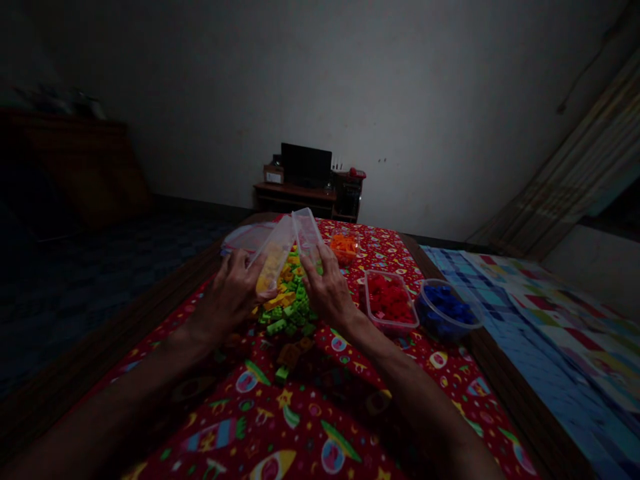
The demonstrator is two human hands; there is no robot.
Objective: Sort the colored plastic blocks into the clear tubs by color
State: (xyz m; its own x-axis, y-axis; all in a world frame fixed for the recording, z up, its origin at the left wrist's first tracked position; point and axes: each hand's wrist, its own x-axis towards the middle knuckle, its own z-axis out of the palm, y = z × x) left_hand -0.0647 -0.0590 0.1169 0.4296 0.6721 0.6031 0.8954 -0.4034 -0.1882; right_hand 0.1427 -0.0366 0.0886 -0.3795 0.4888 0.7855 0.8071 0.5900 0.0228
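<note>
My left hand (231, 293) is wrapped round a clear plastic tub (274, 253) tilted on its side, with yellow bricks showing inside it. My right hand (327, 288) grips a second clear tub (306, 231), also tilted, its contents hard to make out. Both tubs lean over a heap of green and yellow toy bricks (289, 303) on the red patterned cloth (300, 427). A few loose bricks lie nearer to me.
To the right stand a tub of red bricks (390, 300), a round tub of blue bricks (447, 308) and, further back, a tub of orange bricks (344, 247). A clear lid (247, 237) lies at the back left. A blue checked mat (540, 333) lies on the right.
</note>
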